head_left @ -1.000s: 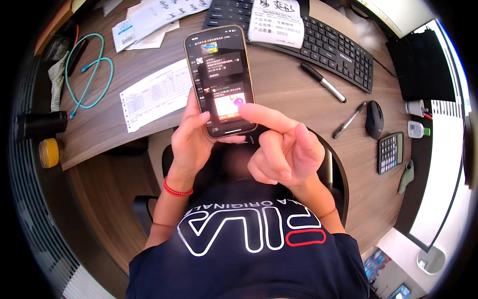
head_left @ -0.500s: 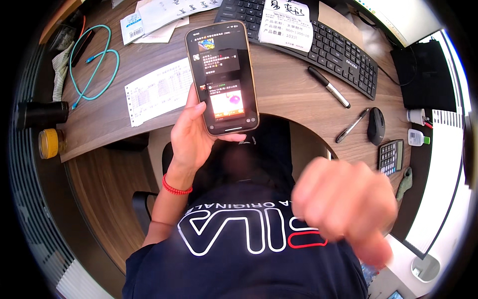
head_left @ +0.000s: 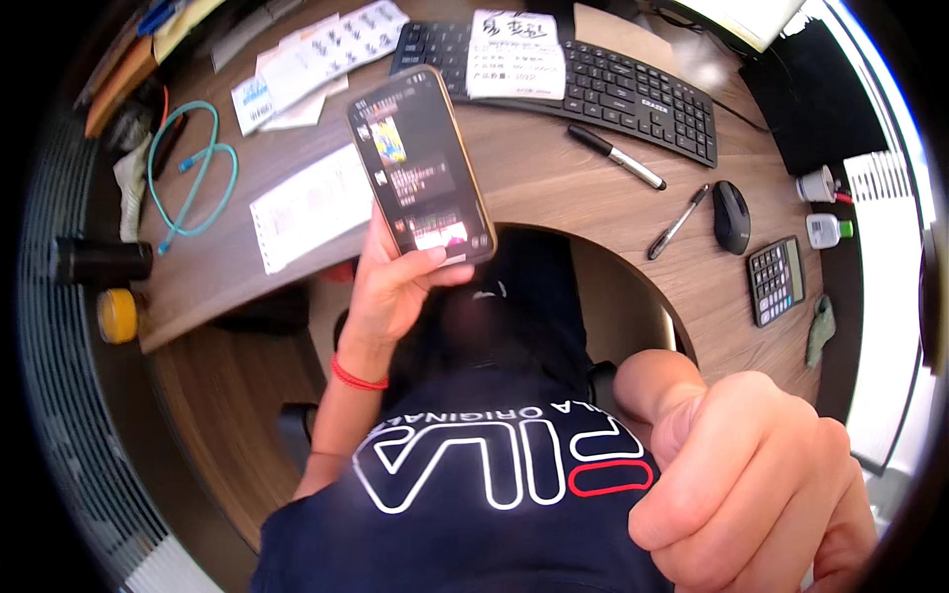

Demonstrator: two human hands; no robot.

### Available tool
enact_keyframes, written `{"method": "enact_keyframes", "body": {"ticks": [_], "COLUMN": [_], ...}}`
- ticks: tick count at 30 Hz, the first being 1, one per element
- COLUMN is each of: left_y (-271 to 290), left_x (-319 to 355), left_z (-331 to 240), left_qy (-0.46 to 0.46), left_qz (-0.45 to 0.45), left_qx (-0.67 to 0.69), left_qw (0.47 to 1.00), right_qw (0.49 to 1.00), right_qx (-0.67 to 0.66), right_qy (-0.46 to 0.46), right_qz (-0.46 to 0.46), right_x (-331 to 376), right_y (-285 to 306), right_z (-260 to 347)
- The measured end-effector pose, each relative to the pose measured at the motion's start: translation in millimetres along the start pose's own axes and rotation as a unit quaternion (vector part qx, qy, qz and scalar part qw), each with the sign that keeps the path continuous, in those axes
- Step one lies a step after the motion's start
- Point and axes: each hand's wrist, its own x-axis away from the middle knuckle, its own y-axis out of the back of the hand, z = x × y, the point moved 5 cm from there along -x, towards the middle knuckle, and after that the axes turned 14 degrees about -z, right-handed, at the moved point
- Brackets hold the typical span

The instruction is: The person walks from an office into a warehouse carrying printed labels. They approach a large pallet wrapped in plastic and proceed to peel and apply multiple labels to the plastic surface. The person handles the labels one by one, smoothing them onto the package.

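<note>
My left hand (head_left: 390, 296), with a red beaded bracelet (head_left: 358, 375) on its wrist, holds a smartphone (head_left: 420, 168) in a gold-edged case over the desk's front edge. The phone tilts to the left at the top, and its lit dark screen shows a chat-like page with small pictures. My left thumb lies across the screen's lower part. Close to the camera at the lower right, my right hand (head_left: 751, 484) is curled into a fist, thumb sticking out. No object shows in it. It hovers in front of my dark printed T-shirt (head_left: 494, 534), away from the phone.
On the wooden desk (head_left: 554, 183) lie a black keyboard (head_left: 633, 109) under a paper label (head_left: 514, 74), a marker (head_left: 618, 158), a pen (head_left: 678, 222), a mouse (head_left: 731, 217) and a calculator (head_left: 776, 282). Leftward are a printed sheet (head_left: 306, 212), a teal cable (head_left: 188, 227) and a yellow-lidded jar (head_left: 118, 316).
The phone has tilted further left, and my left thumb has moved onto its screen, where the page has scrolled down. My right fist has moved down and right, turning over.
</note>
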Motion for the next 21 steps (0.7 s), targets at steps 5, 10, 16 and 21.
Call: {"method": "enact_keyframes", "body": {"ticks": [5, 10, 16, 21], "left_y": [-13.6, -19.1, -32.7, -33.4], "left_x": [11.9, 18.5, 25.5, 12.4], "left_z": [14.1, 22.9, 27.4, 36.6], "left_qy": [0.066, 0.106, 0.159, 0.100], "left_qz": [0.101, 0.179, 0.164, 0.129], "left_qx": [0.160, 0.174, 0.260, 0.202], "left_qw": [0.980, 0.963, 0.938, 0.966], "right_qw": [0.996, 0.966, 0.825, 0.845], "right_qx": [0.059, 0.139, 0.555, 0.496], "right_qy": [-0.011, -0.165, -0.084, -0.182], "right_qz": [-0.059, -0.144, -0.072, -0.085], "right_x": [20.0, 42.1, 96.3, 115.4], "right_y": [17.4, 63.3, 76.7, 88.7], "right_z": [16.0, -34.0, -60.0, -74.9]}}
